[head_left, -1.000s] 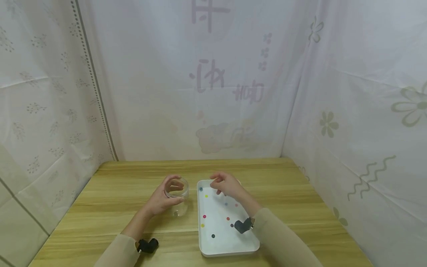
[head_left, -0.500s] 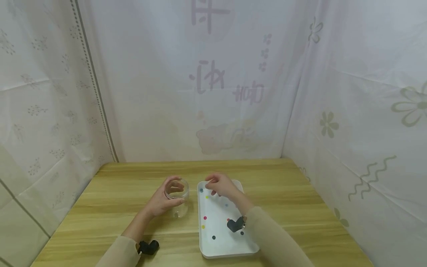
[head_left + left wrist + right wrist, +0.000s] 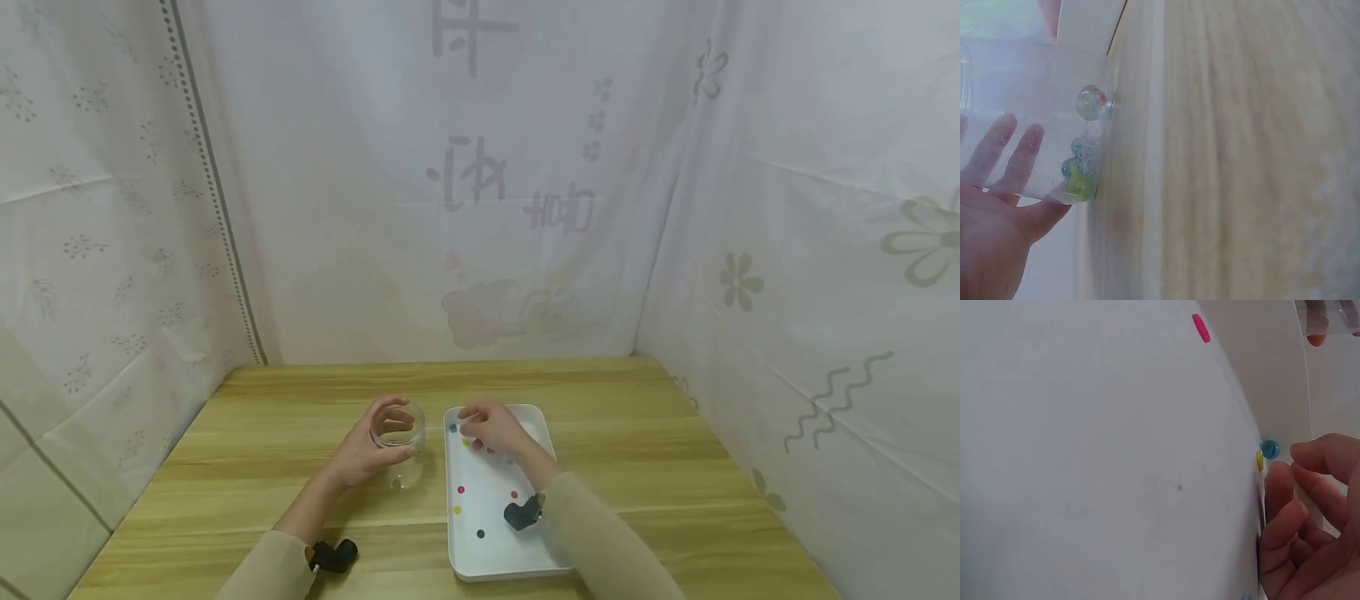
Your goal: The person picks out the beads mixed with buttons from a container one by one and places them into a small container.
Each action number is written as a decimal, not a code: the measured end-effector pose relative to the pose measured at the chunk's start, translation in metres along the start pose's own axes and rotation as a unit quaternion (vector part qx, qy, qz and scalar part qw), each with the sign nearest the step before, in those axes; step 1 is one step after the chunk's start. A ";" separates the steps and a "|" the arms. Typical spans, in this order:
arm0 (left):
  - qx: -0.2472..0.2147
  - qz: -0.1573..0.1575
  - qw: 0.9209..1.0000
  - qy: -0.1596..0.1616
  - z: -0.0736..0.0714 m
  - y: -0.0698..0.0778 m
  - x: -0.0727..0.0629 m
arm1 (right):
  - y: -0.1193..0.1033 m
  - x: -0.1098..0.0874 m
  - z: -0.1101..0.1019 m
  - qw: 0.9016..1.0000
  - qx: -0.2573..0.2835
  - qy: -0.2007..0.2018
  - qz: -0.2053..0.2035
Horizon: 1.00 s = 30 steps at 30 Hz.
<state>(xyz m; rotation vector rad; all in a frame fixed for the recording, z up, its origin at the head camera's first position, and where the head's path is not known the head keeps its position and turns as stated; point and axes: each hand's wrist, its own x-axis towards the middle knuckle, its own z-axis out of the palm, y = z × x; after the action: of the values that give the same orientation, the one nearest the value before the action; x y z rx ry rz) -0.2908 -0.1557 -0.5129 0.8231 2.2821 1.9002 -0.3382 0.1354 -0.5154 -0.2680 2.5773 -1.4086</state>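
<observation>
My left hand holds a clear jar upright on the table, thumb and fingers around its upper part. In the left wrist view, several glass marbles lie at the jar's bottom. My right hand is low over the far end of the white tray. Its fingers are loosely bent, with nothing visible between them. Just beyond the fingertips, a blue marble lies near the tray's wall, beside a yellow disc. The two do not appear gripped.
Several coloured discs lie on the tray, among them a pink one, a red one, a second yellow one and a black one. The wooden table runs back to a patterned curtain.
My right hand has moved left and down across the tray's far end, towards the blue marble in the corner. The left hand and the jar have stayed in place.
</observation>
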 end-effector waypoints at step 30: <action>0.016 -0.006 1.000 0.005 0.001 0.000 0.000 | 0.004 -0.002 0.011 0.998 -0.054 -0.006 -0.024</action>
<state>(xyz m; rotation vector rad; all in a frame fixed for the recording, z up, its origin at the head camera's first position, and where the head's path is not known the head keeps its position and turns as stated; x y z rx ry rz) -0.2903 -0.1550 -0.5137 0.8031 2.3227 1.8716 -0.3334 0.1289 -0.5242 -0.3558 2.6598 -1.2800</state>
